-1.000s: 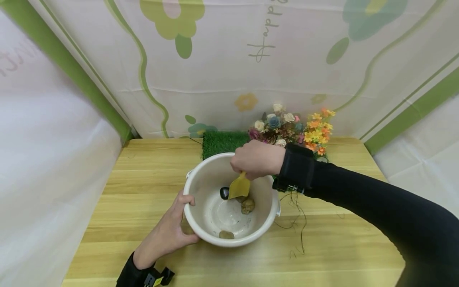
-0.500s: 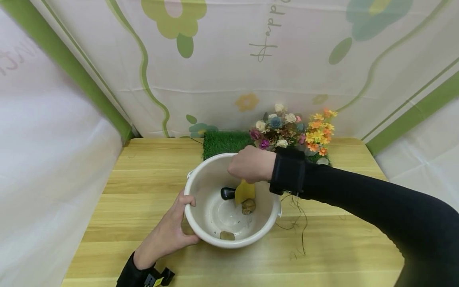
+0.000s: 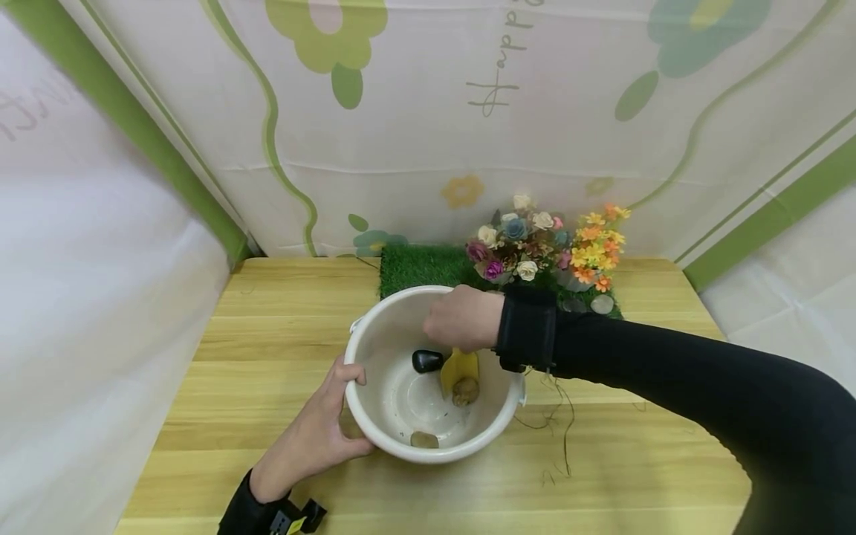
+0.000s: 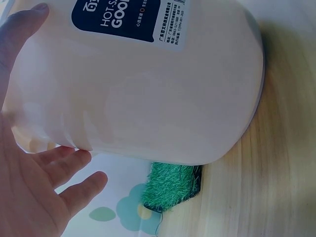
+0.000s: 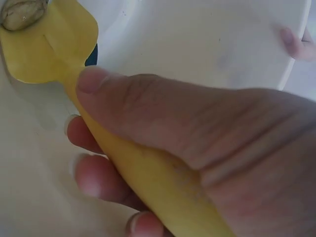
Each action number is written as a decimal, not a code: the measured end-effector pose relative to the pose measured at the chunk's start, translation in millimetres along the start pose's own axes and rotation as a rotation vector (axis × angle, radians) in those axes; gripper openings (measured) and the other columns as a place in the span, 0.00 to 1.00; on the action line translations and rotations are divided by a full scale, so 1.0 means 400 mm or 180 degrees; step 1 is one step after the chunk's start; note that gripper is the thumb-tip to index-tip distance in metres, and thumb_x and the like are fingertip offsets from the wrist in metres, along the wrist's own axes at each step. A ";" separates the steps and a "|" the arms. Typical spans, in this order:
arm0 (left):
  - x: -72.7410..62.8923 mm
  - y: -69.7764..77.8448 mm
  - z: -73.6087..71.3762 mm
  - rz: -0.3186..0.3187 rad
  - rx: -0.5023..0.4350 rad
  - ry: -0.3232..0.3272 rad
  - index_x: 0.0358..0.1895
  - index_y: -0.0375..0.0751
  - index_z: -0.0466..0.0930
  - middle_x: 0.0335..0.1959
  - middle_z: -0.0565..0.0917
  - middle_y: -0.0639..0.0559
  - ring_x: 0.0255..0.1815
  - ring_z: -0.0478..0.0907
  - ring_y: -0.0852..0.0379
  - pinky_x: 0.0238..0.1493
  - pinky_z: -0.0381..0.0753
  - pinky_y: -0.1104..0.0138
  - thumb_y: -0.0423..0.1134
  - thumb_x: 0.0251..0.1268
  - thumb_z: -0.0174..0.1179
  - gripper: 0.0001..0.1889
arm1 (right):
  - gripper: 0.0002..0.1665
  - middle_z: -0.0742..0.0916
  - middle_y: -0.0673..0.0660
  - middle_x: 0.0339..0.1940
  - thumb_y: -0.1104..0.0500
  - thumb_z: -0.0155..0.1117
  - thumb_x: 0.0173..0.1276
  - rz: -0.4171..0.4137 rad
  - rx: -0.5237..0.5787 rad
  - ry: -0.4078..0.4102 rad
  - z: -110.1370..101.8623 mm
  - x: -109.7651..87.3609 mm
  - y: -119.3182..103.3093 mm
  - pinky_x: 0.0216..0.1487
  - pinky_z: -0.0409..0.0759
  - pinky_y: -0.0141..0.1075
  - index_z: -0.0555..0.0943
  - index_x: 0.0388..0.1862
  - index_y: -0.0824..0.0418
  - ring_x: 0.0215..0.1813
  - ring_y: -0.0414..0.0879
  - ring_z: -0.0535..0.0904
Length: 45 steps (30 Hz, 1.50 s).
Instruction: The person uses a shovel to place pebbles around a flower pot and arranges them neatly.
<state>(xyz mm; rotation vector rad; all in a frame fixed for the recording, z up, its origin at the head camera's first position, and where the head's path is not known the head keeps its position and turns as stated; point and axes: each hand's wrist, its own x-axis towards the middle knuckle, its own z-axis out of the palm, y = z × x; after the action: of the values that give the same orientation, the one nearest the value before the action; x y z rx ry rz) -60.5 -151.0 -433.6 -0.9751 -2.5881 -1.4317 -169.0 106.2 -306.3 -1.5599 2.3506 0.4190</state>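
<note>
In the head view my left hand [image 3: 319, 431] grips the left rim of a white bucket [image 3: 446, 453], fingers hooked over the edge. The left wrist view has the bucket's labelled outer wall [image 4: 143, 98]. My right hand [image 3: 461, 318] reaches inside, holding a small yellow toy shovel [image 3: 460, 362]; the right wrist view shows its fingers and thumb wrapped round the handle [image 5: 148, 173]. A round brown stone [image 3: 465, 391] lies at the shovel's blade, apparently on it. Left of the blade is a shiny black stone [image 3: 428, 361]. A flat tan stone [image 3: 424, 440] lies near the front wall.
Behind the bucket, a strip of artificial grass [image 3: 420, 267] bears artificial roses [image 3: 515, 241] and orange-yellow flowers [image 3: 595, 249]. A pale stone [image 3: 602, 304] sits at its right end. Thin roots or strings [image 3: 568, 438] lie on the wooden table [image 3: 267, 357]; a patterned cloth [image 3: 401, 134] hangs behind.
My right hand has gone lower into the bucket, and the shovel's blade has slid right from beside the black stone to the brown stone. The left hand keeps its hold on the rim.
</note>
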 end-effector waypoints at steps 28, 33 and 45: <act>-0.003 0.006 -0.002 -0.0074 0.0046 -0.0030 0.53 0.50 0.58 0.82 0.47 0.48 0.75 0.57 0.41 0.56 0.76 0.47 0.46 0.45 0.81 0.40 | 0.27 0.57 0.45 0.12 0.73 0.69 0.52 -0.0475 0.0894 -0.0574 0.001 0.022 0.010 0.25 0.51 0.30 0.64 0.11 0.53 0.19 0.39 0.49; -0.004 0.004 -0.003 -0.0085 0.0046 -0.0040 0.53 0.50 0.58 0.82 0.46 0.49 0.75 0.57 0.42 0.57 0.76 0.47 0.47 0.46 0.81 0.40 | 0.21 0.63 0.43 0.10 0.72 0.71 0.53 -0.0417 0.0980 -0.0648 0.003 0.029 0.009 0.23 0.54 0.29 0.72 0.11 0.56 0.17 0.37 0.54; -0.003 0.003 -0.003 -0.0051 0.0050 -0.0030 0.53 0.50 0.58 0.81 0.48 0.48 0.74 0.59 0.42 0.56 0.77 0.48 0.46 0.46 0.81 0.40 | 0.03 0.85 0.42 0.24 0.65 0.77 0.58 -0.0533 0.1217 -0.0797 -0.002 0.033 0.015 0.31 0.69 0.27 0.91 0.30 0.58 0.25 0.35 0.70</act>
<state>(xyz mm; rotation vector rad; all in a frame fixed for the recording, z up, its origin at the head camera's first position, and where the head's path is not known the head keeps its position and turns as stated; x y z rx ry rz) -59.0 -152.1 -432.5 -0.9639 -2.6156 -1.4116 -179.6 97.0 -310.4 -1.4146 1.9538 0.1082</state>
